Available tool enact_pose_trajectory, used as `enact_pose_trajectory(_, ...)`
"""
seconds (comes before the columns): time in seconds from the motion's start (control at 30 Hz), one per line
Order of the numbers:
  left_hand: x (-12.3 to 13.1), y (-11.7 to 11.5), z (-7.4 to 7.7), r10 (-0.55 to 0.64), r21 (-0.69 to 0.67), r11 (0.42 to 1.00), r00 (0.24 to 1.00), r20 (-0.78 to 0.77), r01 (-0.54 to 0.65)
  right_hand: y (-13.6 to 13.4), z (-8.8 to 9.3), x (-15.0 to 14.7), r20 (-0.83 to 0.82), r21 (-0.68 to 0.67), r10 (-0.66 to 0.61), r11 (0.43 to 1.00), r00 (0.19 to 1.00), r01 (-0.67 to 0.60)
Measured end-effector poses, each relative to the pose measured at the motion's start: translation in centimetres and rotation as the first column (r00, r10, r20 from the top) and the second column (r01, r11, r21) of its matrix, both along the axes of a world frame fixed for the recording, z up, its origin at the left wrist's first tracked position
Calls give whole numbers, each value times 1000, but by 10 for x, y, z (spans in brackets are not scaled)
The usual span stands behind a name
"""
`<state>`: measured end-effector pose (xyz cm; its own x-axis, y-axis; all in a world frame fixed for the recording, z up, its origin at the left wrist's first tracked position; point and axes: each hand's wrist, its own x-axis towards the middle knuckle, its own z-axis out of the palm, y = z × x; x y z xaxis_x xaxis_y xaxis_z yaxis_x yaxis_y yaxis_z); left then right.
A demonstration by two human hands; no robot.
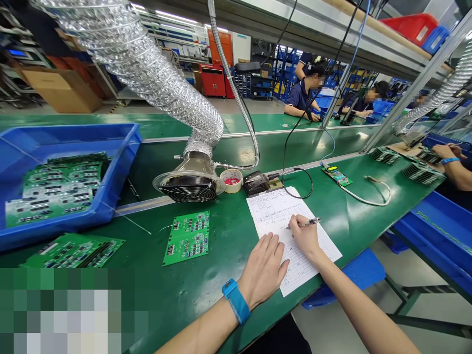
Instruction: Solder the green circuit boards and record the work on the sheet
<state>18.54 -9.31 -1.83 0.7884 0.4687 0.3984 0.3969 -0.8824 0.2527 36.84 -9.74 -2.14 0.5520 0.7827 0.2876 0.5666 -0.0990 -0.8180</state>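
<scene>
A printed form (298,269) with handwriting on it lies on the green bench. My right hand (304,237) grips a pen (310,222), its tip at the sheet's middle. Flat across the sheet's left edge rests my left hand (264,268), fingers stretched out, with a blue strap (236,301) round the wrist. To the left of the paper is a green circuit board (187,237) with two small displays. Just beyond the paper's top edge sit a dark device (257,183) with a cable and a roll of tape (232,181).
A fume fan (190,188) hangs from a silver duct (162,73). At left, a blue bin (125,162) holds circuit boards, with more boards (73,250) before it. A small board with a display (337,175) lies right. Co-workers (300,101) sit across the bench; another's arm (457,167) is at right.
</scene>
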Motion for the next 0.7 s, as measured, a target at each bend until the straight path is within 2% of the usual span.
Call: enact_pose_trajectory(0.7,0,0,-2,5,19,1000,1000,13,-5,1,0,2,-60,-1,5,1000,998,-5)
